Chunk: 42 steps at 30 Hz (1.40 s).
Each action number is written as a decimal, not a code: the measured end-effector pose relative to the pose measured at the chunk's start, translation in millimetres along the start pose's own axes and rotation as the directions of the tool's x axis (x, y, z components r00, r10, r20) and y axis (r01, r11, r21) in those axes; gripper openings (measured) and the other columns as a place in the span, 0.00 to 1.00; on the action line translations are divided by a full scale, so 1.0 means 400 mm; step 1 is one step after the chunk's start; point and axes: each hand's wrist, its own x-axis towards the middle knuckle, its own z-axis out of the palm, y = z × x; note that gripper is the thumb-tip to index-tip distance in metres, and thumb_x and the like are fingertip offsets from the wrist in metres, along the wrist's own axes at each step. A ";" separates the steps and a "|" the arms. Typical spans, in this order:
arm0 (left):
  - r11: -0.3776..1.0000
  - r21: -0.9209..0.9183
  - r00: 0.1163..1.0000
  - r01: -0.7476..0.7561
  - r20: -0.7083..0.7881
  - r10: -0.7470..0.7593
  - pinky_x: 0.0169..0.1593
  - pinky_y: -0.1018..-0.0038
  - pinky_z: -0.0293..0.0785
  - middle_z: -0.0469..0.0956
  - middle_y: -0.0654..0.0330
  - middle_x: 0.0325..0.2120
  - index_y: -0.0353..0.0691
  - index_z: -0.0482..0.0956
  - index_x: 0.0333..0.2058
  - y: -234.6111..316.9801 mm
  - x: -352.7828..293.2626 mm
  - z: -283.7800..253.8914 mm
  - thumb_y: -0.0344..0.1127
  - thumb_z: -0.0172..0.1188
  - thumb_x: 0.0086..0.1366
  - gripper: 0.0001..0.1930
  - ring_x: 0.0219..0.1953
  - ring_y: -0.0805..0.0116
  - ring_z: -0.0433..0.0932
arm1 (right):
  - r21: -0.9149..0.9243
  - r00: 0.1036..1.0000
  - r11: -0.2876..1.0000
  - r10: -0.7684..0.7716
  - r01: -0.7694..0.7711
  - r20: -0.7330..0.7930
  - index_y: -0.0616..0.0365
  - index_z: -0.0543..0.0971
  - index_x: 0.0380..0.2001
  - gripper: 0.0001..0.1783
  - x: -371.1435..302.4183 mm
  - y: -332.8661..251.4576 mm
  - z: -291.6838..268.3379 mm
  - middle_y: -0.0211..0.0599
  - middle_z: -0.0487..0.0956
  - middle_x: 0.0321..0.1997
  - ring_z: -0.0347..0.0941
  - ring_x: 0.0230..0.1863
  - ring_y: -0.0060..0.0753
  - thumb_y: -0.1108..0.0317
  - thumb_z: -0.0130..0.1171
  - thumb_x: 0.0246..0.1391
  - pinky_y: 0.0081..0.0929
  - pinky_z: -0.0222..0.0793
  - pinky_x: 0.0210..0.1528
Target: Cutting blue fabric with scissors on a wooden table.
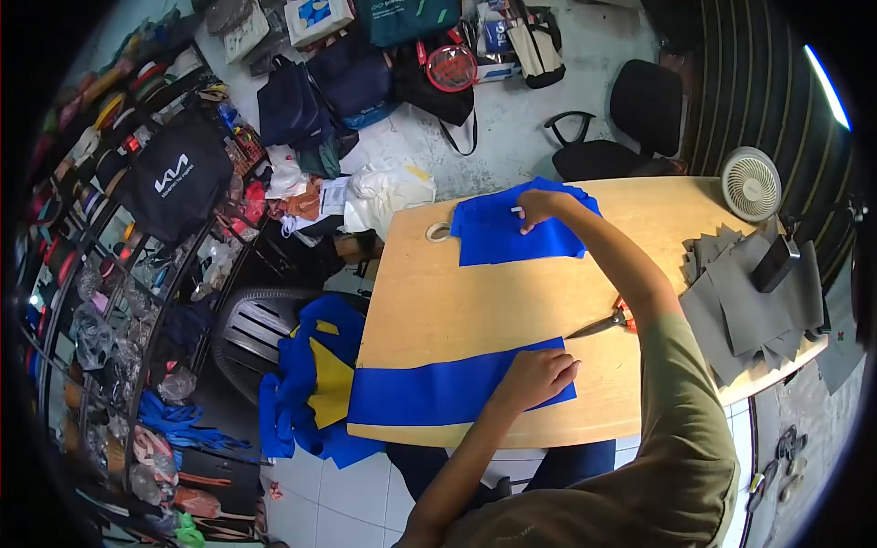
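Observation:
My left hand (pixel 537 378) rests with curled fingers on the right part of a long blue fabric strip (pixel 425 395), which lies along the near edge of the table. Whatever its fingers hold, if anything, is hidden. Farther off, my right hand (pixel 543 207) reaches over a stack of blue fabric pieces (pixel 498 242). A small white stick (pixel 517 209) sticks out from its closed fingers. Between the two hands, toward the right, a pair of scissors (pixel 598 326) with orange handles lies partly behind my right forearm.
A tape roll (pixel 438 239) sits left of the stack. Grey sheets (pixel 722 306) with a dark block (pixel 776 266) on them and a white fan (pixel 751 184) occupy the table's right side. Blue and yellow fabric (pixel 315 384) drapes a chair (pixel 251 333) at left. Bags (pixel 352 78) line the back.

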 end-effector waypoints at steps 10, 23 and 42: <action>1.000 0.000 1.000 -0.002 0.013 0.002 0.26 0.65 0.74 0.78 0.58 0.19 0.40 0.82 0.26 -0.006 0.006 0.009 0.39 0.62 0.67 0.12 0.21 0.59 0.78 | -0.120 0.999 0.992 0.036 -0.039 -0.027 0.57 0.85 0.42 0.25 0.047 0.068 0.008 0.46 0.85 0.40 0.82 0.45 0.50 0.55 0.76 0.42 0.44 0.78 0.45; 1.000 0.027 1.000 -0.005 0.003 0.005 0.26 0.64 0.74 0.77 0.57 0.19 0.40 0.78 0.22 0.008 0.006 0.000 0.38 0.62 0.67 0.14 0.21 0.58 0.77 | -0.133 0.944 0.970 0.157 -0.203 -0.291 0.50 0.68 0.65 0.31 -0.044 -0.033 0.087 0.44 0.65 0.69 0.60 0.70 0.53 0.49 0.53 0.64 0.64 0.60 0.64; 0.999 -0.042 1.000 -0.016 -0.013 0.016 0.30 0.62 0.77 0.80 0.56 0.22 0.39 0.81 0.25 0.004 0.016 0.008 0.39 0.63 0.66 0.12 0.25 0.54 0.80 | -0.123 0.940 0.989 0.031 -0.078 -0.341 0.46 0.61 0.70 0.40 -0.284 0.016 0.044 0.40 0.64 0.67 0.57 0.71 0.50 0.54 0.64 0.58 0.62 0.57 0.65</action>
